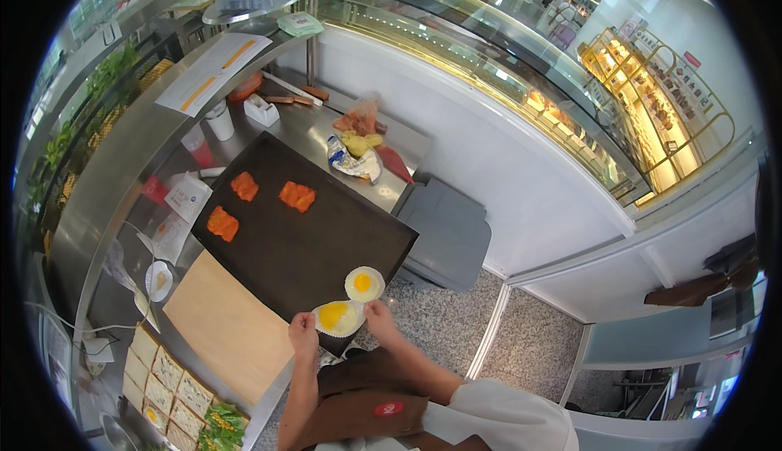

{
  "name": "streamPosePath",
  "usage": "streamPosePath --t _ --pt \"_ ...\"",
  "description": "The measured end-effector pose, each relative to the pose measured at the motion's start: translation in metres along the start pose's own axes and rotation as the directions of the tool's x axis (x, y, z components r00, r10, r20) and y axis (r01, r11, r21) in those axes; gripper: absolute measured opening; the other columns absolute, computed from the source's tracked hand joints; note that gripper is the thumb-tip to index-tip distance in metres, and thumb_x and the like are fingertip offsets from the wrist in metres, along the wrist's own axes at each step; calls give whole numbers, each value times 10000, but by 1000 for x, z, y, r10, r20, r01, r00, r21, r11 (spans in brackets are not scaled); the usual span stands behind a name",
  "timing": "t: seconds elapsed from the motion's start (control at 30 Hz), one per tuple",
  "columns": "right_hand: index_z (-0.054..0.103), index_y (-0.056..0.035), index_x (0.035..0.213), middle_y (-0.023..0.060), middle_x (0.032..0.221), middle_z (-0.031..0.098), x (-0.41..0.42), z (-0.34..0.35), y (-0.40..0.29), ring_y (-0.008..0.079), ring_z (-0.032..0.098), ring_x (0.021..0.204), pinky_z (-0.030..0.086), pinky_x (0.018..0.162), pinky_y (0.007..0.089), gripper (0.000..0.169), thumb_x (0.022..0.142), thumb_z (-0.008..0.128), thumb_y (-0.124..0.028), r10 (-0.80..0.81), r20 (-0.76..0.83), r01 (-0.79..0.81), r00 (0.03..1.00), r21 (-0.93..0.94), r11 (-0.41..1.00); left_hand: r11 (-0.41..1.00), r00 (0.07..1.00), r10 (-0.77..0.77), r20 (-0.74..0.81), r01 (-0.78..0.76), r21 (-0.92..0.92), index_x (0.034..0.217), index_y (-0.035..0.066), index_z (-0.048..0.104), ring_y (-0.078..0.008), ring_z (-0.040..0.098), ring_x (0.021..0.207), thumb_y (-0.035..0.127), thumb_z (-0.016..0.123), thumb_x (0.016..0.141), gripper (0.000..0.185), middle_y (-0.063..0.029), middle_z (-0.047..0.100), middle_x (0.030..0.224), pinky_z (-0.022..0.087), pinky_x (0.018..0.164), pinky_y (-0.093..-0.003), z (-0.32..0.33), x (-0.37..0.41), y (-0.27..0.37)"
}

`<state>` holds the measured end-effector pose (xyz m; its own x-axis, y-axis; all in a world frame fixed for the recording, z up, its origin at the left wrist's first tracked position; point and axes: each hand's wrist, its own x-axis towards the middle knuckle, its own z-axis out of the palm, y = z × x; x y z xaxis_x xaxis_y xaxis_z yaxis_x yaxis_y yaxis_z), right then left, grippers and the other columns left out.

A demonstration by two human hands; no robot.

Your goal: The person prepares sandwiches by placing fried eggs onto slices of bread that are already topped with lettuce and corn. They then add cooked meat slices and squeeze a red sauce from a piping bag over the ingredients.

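Note:
Between my hands is a white fluted paper cup (339, 322) holding a cooked egg with a broad yellow yolk. My left hand (303, 332) pinches its left edge, and my right hand (381, 319) grips the rim on the right. Just beyond it, a second paper cup with an egg (365, 283) lies on the near corner of a dark baking tray (287, 240). Farther up the tray lie three orange-red pieces of food (297, 197). To the left, bread slices (160, 388) sit in rows on a board, one topped with an egg, beside lettuce (221, 426).
Brown baking paper (226, 322) lies left of the tray. Crumpled packaging (354, 157), a white cup (220, 121) and paper bags (189, 196) lie around the steel counter. A grey lidded bin (443, 231) stands right of the tray, below a glass display case (489, 47).

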<state>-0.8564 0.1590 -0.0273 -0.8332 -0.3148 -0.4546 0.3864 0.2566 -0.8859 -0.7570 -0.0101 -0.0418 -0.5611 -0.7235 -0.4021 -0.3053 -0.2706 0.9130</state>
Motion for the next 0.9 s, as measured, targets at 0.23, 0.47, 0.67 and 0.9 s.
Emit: streamPosePath --t 0.23,0.47,0.67,0.9 --pt "526 -5 1021 57 872 603 -21 26 -25 156 614 822 545 732 307 137 972 525 -133 -152 127 135 980 136 981 911 945 314 -87 -274 308 874 11 536 -190 568 681 131 516 948 143 -99 584 742 458 626 -353 1 -7 37" --pt "597 -48 927 7 800 583 -21 33 -44 93 570 738 480 661 257 189 974 548 -225 -137 222 154 965 -62 986 928 930 362 -65 -352 120 871 -3 561 -145 530 652 129 540 946 153 -72 567 712 450 616 -312 -16 -8 31" --pt "610 -69 936 -8 877 617 -30 40 -48 116 610 847 489 794 276 174 971 550 -229 72 310 -171 948 307 936 957 957 273 -95 -280 -70 836 -14 583 -61 492 662 127 561 954 184 0 552 708 426 607 -243 -34 -21 42" --pt "614 -62 985 -16 902 616 -12 38 -62 87 593 877 477 792 257 174 972 544 -221 44 478 -180 877 242 953 963 970 214 -116 -230 -142 853 -5 601 -62 504 667 124 576 951 164 7 571 730 434 612 -239 -41 -19 46"
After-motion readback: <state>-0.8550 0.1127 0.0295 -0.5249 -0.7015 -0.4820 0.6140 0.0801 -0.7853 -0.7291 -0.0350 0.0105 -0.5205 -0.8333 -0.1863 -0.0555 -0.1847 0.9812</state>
